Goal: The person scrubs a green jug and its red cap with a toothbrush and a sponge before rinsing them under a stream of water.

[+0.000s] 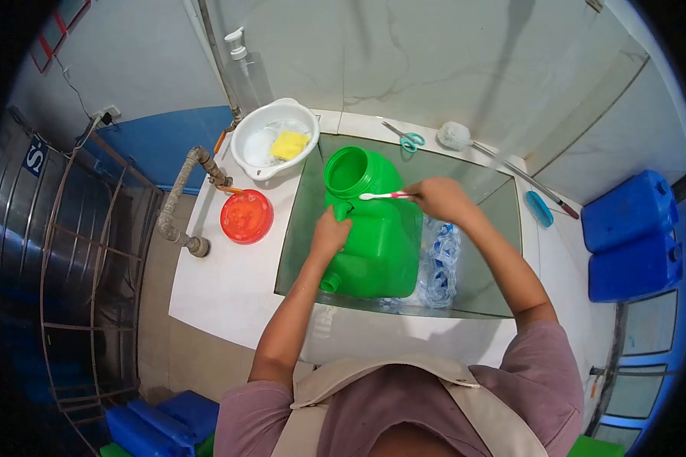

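Observation:
A large green jug (377, 244) lies tilted in the sunken sink (480, 293), its wide open mouth towards the wall. My left hand (331, 231) is wrapped round the jug's handle. In my right hand (437, 199) is a toothbrush (385, 196) with a white head and a pink and white handle. The brush head is beside the threaded neck of the jug; whether it touches cannot be told. Clear plastic pieces with blue parts (442, 263) lie in the sink to the right of the jug.
Left of the sink stand a white basin (245, 156) with suds and a yellow sponge (289, 145), a red bowl (247, 216) and a pipe (177, 202). Scissors (411, 142), a long-handled brush (455, 135) and a teal brush (539, 209) lie behind and right. Blue jugs (634, 268) stand far right.

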`<state>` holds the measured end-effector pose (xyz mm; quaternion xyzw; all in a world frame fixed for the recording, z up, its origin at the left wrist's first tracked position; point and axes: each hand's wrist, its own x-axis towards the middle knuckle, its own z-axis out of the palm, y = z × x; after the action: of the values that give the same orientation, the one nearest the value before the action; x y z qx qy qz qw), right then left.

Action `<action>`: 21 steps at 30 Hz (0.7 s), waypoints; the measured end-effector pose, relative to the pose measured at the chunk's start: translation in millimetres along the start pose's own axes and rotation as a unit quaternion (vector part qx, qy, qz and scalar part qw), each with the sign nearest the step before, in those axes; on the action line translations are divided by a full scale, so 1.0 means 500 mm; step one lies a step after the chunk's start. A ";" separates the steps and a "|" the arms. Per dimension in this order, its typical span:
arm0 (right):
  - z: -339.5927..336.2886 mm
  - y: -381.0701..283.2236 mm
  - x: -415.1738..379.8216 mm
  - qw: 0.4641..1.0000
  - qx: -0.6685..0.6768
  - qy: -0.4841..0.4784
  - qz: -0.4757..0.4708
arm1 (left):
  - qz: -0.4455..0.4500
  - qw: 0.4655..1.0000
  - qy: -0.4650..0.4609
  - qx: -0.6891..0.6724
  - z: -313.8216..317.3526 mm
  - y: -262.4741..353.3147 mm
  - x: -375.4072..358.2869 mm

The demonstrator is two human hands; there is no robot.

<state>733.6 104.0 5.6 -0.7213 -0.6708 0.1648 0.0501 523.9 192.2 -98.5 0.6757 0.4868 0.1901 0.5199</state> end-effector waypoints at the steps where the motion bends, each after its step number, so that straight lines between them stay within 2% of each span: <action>1: 0.028 0.001 -0.007 0.997 -0.072 0.026 0.008 | -0.001 1.000 -0.005 0.002 0.009 0.006 -0.010; 4: 0.048 -0.025 -0.010 0.991 -0.124 0.053 -0.004 | 0.040 0.998 0.011 0.036 0.026 0.007 -0.015; 6: 0.001 0.004 -0.041 0.993 -0.111 0.034 0.020 | 0.113 0.992 0.013 0.062 0.005 -0.021 -0.001; 7: -0.017 0.015 -0.053 0.994 -0.101 0.012 0.045 | 0.117 0.991 0.012 0.066 0.001 -0.019 0.006; 8: -0.005 0.015 -0.051 0.994 -0.099 0.013 0.049 | 0.081 0.995 -0.002 0.057 0.001 -0.003 0.000; 9: 0.015 0.011 -0.044 0.993 -0.108 0.048 0.025 | 0.046 0.998 -0.019 0.047 0.010 0.005 -0.002; 10: 0.035 0.010 -0.044 0.990 -0.115 0.083 0.001 | 0.048 0.997 -0.026 0.048 0.022 0.002 -0.002; 12: 0.051 0.002 -0.053 0.992 -0.089 0.085 0.008 | 0.122 0.987 0.025 0.099 0.033 0.001 0.014; 13: 0.053 0.000 -0.058 0.994 -0.063 0.085 0.008 | 0.130 0.986 0.026 0.099 0.028 0.007 0.013; 14: 0.064 -0.003 -0.075 0.994 -0.064 0.092 0.010 | 0.066 0.996 0.015 0.058 0.012 0.021 -0.009; 15: 0.077 -0.003 -0.097 0.993 -0.036 0.100 0.057 | 0.003 1.000 0.002 0.018 0.005 0.033 -0.017; 16: 0.089 -0.003 -0.111 0.989 -0.007 0.102 0.102 | 0.004 1.000 -0.001 0.019 0.008 0.037 -0.020; 21: 0.122 -0.017 -0.031 0.975 0.062 0.162 0.141 | 0.040 0.999 -0.003 -0.008 0.065 0.064 -0.063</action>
<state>706.3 80.5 -46.5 -0.8213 -0.5339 0.0920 0.1790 548.9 148.9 -74.8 0.6910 0.4563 0.2122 0.5189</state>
